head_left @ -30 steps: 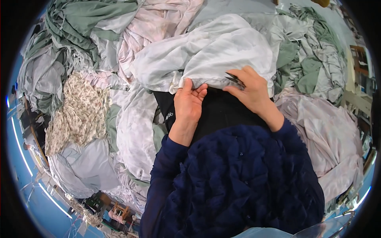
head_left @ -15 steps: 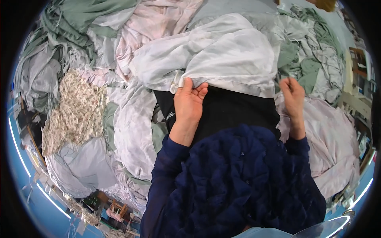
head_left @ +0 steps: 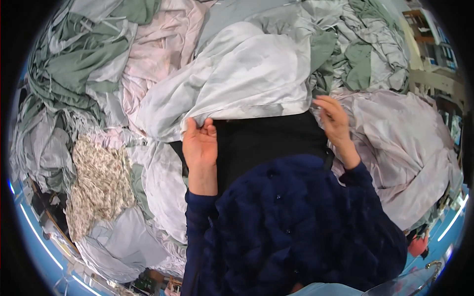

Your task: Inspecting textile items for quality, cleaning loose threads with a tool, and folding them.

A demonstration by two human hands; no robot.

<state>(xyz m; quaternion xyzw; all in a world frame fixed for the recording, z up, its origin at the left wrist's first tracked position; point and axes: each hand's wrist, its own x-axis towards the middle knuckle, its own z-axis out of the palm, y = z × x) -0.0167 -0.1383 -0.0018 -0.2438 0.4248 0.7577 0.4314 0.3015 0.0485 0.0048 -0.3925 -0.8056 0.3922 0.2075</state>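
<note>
White cloth (head_left: 252, 74), left grip (head_left: 201, 148) pinching it, right grip (head_left: 336, 126) spread, fabric heaps (head_left: 395, 138), strip lights (head_left: 41, 237)

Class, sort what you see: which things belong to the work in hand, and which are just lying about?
In the work:
White cloth
Left hand, at the cloth's near edge
Right hand, by its right corner; contact unclear

Apparently lying about:
Green cloth, upper left
Pink cloth beside it
Floral cloth, left
Pinkish-grey cloth, right

White cloth (head_left: 247, 79) partly hidden behind left hand (head_left: 200, 150)
</note>
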